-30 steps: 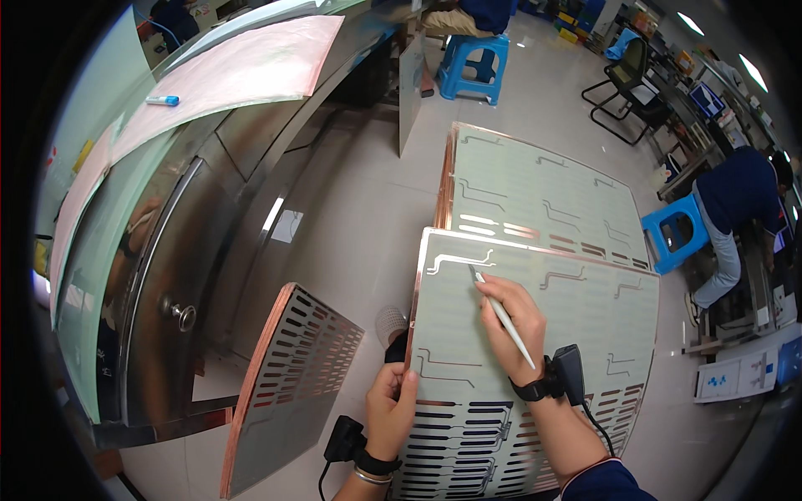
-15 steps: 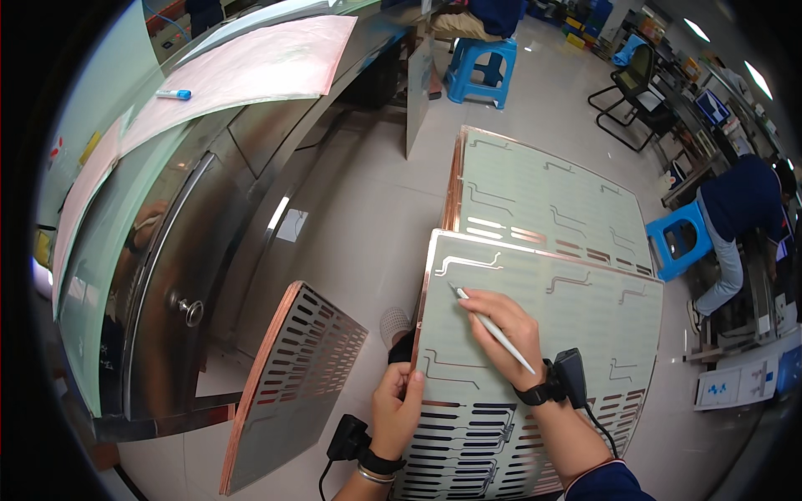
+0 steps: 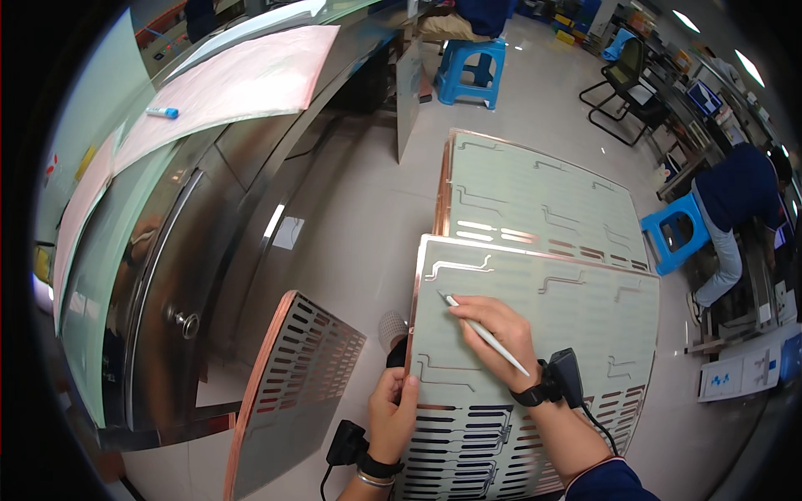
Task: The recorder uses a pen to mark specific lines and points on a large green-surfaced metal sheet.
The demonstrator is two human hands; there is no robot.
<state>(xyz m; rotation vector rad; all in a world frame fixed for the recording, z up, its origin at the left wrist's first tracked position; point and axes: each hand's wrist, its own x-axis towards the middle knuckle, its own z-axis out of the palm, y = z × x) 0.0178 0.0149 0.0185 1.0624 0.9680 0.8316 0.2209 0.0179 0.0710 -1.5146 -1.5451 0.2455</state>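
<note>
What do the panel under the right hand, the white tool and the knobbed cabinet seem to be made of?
Panel: probably resin laminate, pale green and matte, its edge coppery metal.
White tool: smooth handle, perhaps plastic or painted metal; the grey tip looks metallic.
Cabinet: likely polished metal, judging by its mirror-like reflections.

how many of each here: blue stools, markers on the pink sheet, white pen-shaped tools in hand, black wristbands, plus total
Blue stools: 2
Marker on the pink sheet: 1
White pen-shaped tool in the right hand: 1
Black wristbands: 2
Total: 6
</note>
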